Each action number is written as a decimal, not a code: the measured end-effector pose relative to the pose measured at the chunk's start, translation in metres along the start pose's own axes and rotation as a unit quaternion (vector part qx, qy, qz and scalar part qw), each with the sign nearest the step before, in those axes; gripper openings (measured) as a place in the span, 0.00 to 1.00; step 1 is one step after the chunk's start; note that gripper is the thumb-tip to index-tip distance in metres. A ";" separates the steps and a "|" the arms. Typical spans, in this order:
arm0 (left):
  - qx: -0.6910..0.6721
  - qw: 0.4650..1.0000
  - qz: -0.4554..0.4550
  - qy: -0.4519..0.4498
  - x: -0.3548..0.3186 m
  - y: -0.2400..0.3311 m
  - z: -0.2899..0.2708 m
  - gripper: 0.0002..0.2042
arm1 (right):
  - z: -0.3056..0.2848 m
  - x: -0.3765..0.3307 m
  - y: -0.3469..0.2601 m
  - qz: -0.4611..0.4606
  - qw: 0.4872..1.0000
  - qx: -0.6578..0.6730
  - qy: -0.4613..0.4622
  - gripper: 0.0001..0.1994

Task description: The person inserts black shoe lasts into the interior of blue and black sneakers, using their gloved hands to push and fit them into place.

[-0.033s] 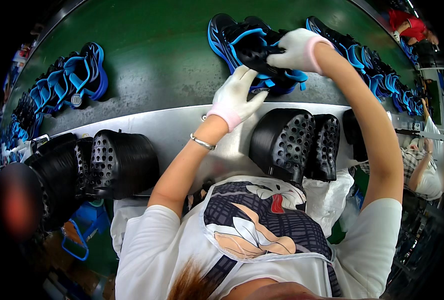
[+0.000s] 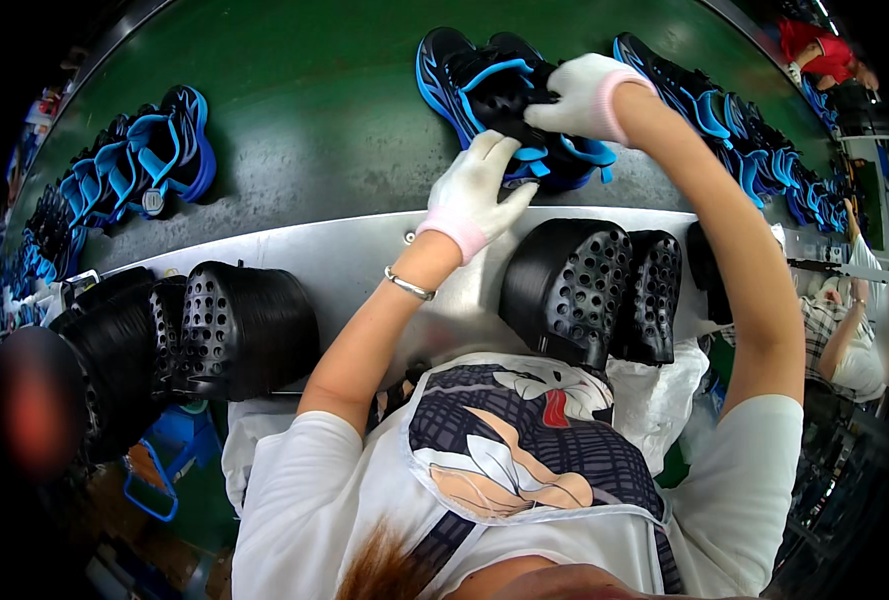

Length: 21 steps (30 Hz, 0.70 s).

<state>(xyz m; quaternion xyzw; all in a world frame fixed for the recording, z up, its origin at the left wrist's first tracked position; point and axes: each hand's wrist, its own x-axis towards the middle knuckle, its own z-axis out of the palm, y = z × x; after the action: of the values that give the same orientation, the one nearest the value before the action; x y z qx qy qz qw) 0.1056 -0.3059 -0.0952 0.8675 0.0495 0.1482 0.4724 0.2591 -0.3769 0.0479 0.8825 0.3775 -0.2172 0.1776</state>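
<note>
A pair of black sneakers with bright blue trim lies in front of me, the left sneaker [image 2: 446, 78] beside the right sneaker [image 2: 596, 154]. My left hand [image 2: 472, 198], in a white glove with a pink cuff, closes its fingers and thumb around the left sneaker's heel end. Above the openings, my gloved right hand [image 2: 582, 98] has its fingertips pressed together at dark material in the shoes. What those fingertips hold cannot be made out against the black. Dark material also fills the left sneaker's opening.
More blue-trimmed sneakers line the green conveyor [image 2: 304, 110] at left [image 2: 169, 150] and right [image 2: 669, 80]. Black perforated blocks stand on the near metal ledge [image 2: 354, 240], at left [image 2: 249, 325] and right [image 2: 564, 285]. Other people work at far right.
My right hand has moved slightly left, and the dark piece at its fingertips sits differently over the shoe opening. My left hand stays at the heel with a slight shift.
</note>
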 end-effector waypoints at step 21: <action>0.116 0.921 -0.181 -0.326 0.062 -0.010 -0.004 0.17 | 0.062 0.088 -0.057 0.018 0.996 -0.004 0.086 0.12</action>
<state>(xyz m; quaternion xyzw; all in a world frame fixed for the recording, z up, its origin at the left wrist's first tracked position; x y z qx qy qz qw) 0.1641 -0.2833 -0.0886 0.8929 0.0657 -0.2377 0.3767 0.2562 -0.3173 -0.0586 0.9040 0.3759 -0.1360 0.1517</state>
